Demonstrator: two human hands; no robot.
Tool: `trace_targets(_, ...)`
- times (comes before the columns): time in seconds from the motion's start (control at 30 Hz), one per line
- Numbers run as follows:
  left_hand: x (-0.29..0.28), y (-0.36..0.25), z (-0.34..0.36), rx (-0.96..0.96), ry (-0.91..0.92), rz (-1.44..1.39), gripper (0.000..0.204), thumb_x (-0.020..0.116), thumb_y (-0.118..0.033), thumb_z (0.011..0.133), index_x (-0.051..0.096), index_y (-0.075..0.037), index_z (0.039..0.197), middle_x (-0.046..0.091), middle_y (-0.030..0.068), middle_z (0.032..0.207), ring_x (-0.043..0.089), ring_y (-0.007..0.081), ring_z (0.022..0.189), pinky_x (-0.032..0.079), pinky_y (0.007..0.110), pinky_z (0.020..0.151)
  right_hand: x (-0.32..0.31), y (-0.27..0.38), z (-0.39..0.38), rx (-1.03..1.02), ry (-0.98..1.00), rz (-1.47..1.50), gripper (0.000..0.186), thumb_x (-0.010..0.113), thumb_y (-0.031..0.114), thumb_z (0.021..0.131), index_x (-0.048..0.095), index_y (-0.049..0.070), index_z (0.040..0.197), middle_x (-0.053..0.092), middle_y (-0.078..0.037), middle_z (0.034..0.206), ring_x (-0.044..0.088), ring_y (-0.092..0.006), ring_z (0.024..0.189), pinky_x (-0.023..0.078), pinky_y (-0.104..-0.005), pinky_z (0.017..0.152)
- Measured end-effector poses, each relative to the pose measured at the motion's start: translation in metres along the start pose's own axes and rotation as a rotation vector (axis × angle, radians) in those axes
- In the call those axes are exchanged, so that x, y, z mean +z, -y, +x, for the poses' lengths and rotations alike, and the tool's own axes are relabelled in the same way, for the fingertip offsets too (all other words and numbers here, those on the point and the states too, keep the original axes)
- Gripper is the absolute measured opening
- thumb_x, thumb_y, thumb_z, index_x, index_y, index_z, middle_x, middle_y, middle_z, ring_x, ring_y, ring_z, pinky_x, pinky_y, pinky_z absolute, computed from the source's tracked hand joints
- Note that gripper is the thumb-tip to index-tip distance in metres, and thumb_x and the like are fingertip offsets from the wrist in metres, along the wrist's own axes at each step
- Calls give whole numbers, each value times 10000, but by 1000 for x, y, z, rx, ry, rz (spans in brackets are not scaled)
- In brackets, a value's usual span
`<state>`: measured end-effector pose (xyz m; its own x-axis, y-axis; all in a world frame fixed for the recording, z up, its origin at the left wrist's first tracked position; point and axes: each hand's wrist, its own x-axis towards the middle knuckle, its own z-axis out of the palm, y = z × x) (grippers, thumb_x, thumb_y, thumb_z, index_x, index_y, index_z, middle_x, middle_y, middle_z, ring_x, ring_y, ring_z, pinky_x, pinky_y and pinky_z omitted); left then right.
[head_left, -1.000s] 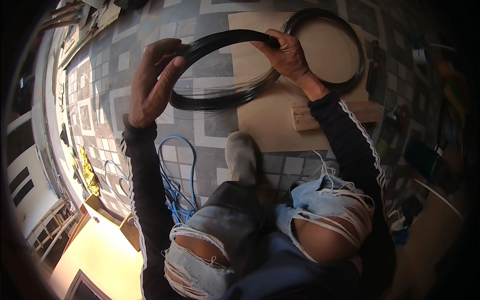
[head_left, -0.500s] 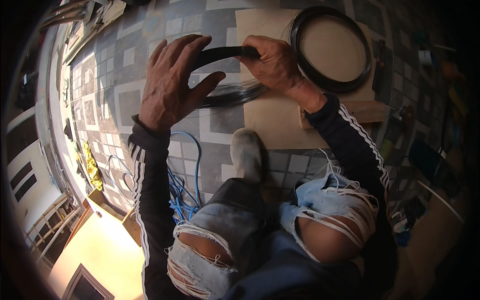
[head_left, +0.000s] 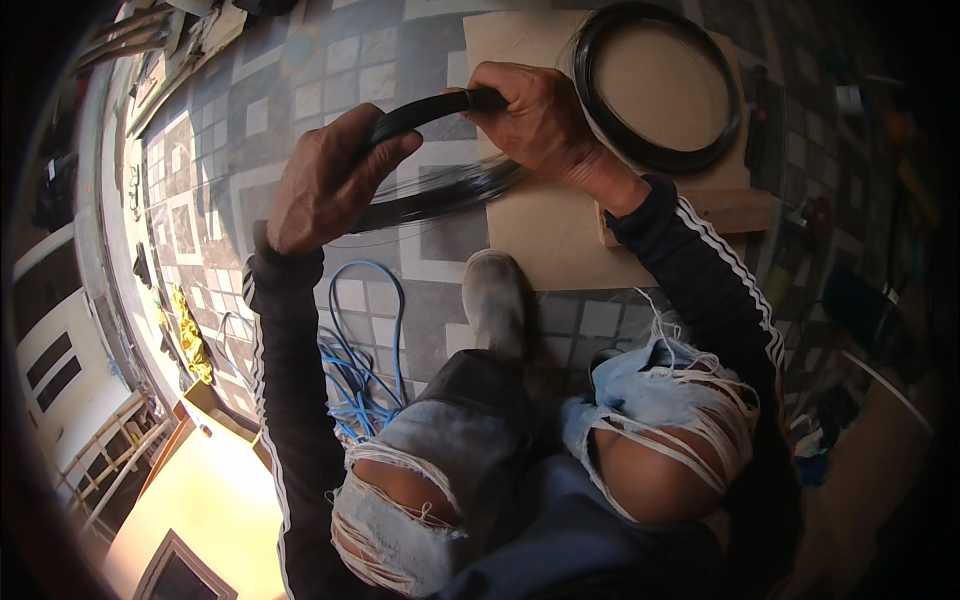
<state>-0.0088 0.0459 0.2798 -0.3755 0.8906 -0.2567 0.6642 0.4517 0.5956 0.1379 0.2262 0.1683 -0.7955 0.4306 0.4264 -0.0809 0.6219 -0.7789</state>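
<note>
My left hand (head_left: pixel 330 180) is closed round the left part of a coil of thin black wire (head_left: pixel 422 112), its thumb pressed along the top bundle. My right hand (head_left: pixel 530 125) grips the same bundle farther right, its fingers curled round it. Between and below my hands, the coil's lower side shows as a band of loose, shiny strands. A second black coil (head_left: pixel 728 105) lies on a brown cardboard sheet (head_left: pixel 520 255) to the upper right, beside my right hand.
A wooden block (head_left: pixel 735 212) lies on the cardboard below the second coil. Blue hose (head_left: pixel 398 300) lies looped left of my shoe (head_left: pixel 492 300) on the patterned tile floor. A yellow cloth (head_left: pixel 192 340) and a pale board (head_left: pixel 200 510) are at the left.
A second ago the held coil showed as a wide oval; now it looks narrower. My left hand had its fingers spread half a second ago and has since closed on the bundle again, farther left.
</note>
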Motion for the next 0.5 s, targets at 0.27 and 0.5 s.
trace_targets(0.27, -9, 0, 0, -158, -23, -358, 508, 718, -541, 958, 675, -35, 934, 475, -51, 657, 438, 68, 603, 318, 265, 547, -30, 16, 32, 266, 284, -142, 356, 782, 226, 851, 647, 97, 1154, 712, -149, 966, 709, -324, 910, 546, -435, 816)
trace_targets(0.5, 41, 7, 11, -253, 28, -382, 558, 681, -606, 958, 653, -52, 901, 461, -59, 651, 416, 58, 557, 308, 238, 515, -21, -23, 8, 287, 370, -106, 284, 774, 345, 932, 718, 80, 1019, 683, -56, 775, 643, -170, 698, 522, -350, 685)
